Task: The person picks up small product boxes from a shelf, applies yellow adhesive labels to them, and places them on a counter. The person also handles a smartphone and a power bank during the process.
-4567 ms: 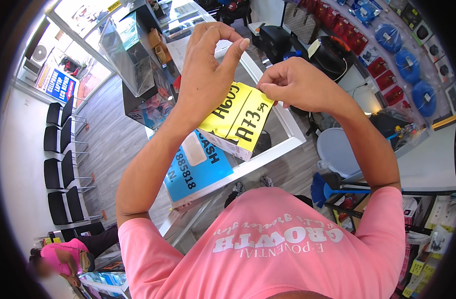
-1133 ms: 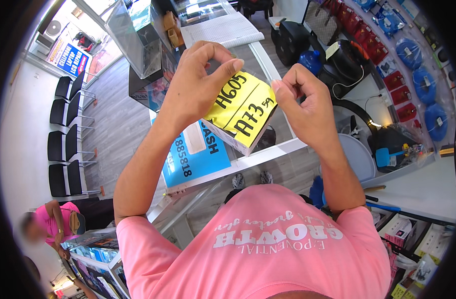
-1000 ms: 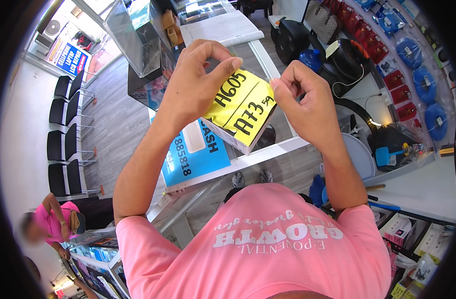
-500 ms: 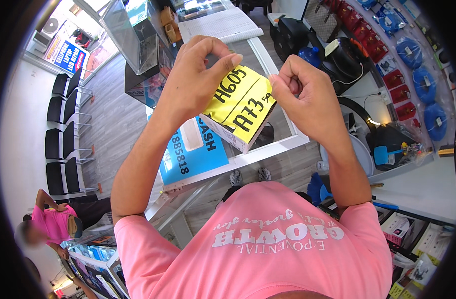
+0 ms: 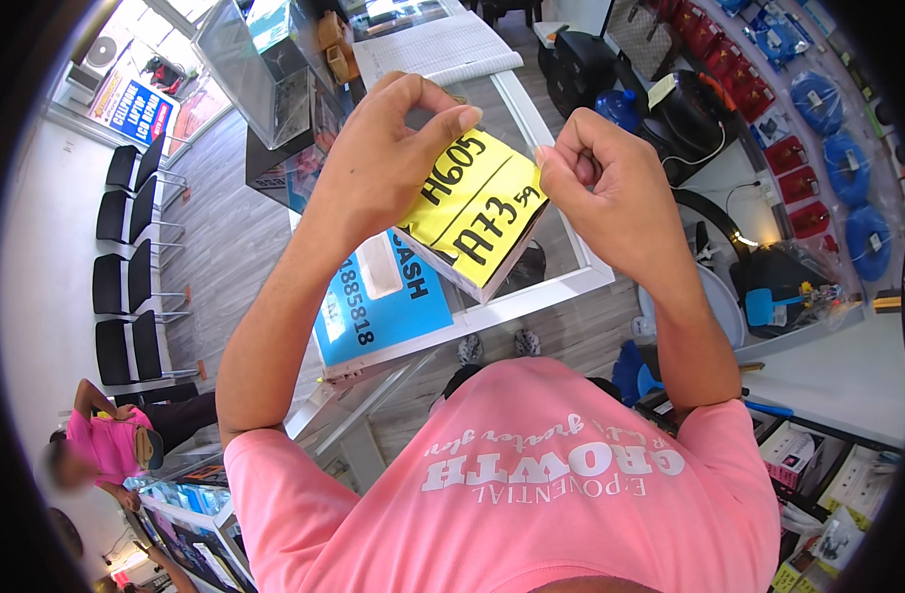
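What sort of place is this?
Probably a small retail shop, likely electronics accessories: a glass-topped counter, packaged blue coils hanging with red packets on the wall, and a row of black chairs, perhaps for waiting customers.

The counter (image 5: 532,305) has a glass top with a white edge. White paper (image 5: 443,47) lies at the far end, and a blue sheet (image 5: 435,314) is at the near end, on or under the glass, I can't tell which. Black chairs (image 5: 112,351) stand in a row on the grey floor (image 5: 215,267).
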Tool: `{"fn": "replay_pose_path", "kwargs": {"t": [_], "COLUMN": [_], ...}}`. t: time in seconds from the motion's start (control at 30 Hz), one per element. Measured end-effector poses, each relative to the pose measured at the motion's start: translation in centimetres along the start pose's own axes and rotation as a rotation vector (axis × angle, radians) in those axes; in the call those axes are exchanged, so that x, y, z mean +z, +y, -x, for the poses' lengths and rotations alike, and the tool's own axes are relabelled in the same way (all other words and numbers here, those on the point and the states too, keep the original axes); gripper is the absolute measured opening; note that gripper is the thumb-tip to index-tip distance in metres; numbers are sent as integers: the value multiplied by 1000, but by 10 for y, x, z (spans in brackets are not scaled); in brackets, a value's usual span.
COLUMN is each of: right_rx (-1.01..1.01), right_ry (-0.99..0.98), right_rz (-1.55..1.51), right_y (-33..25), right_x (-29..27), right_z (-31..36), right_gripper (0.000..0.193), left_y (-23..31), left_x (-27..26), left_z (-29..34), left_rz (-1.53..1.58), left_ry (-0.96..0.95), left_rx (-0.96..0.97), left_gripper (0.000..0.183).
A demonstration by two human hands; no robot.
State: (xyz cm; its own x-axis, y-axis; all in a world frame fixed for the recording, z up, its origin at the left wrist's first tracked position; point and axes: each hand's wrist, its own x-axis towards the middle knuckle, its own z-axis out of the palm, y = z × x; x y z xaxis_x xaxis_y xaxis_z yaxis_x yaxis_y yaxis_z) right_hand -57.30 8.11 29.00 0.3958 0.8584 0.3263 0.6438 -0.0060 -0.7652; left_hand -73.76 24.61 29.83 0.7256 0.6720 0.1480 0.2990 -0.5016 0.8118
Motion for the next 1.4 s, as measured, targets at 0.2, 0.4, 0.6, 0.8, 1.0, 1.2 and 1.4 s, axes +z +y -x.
{"fn": "replay_pose_path", "kwargs": {"t": [0.2,0.4,0.6,0.8,1.0,1.2,1.4], "right_rx": [-20,-3,-7,-117,-213,-144,93], "right_ry": [13,10,0,16,31,-42,-165], "right_rz": [-59,-75,-63,55,169,155,-15], "right_y": [1,1,-3,-10,-9,-5,13], "right_x": [0,-1,-3,-1,-2,-6,-21], "right_z": [-1,-2,1,3,1,-4,1], "right_gripper": [26,25,26,23,21,24,25], "left_y": [-4,-8,-9,-15,-10,-2,-1], "left_x": [0,2,3,1,1,1,2], "left_z": [0,1,1,-3,-2,1,2], "left_rz": [41,72,83,26,-94,-156,47], "left_ry": [-1,10,10,14,45,25,-9], "left_rx": [49,61,84,185,242,165,-51], "left_gripper": [34,34,32,25,21,21,26]}}
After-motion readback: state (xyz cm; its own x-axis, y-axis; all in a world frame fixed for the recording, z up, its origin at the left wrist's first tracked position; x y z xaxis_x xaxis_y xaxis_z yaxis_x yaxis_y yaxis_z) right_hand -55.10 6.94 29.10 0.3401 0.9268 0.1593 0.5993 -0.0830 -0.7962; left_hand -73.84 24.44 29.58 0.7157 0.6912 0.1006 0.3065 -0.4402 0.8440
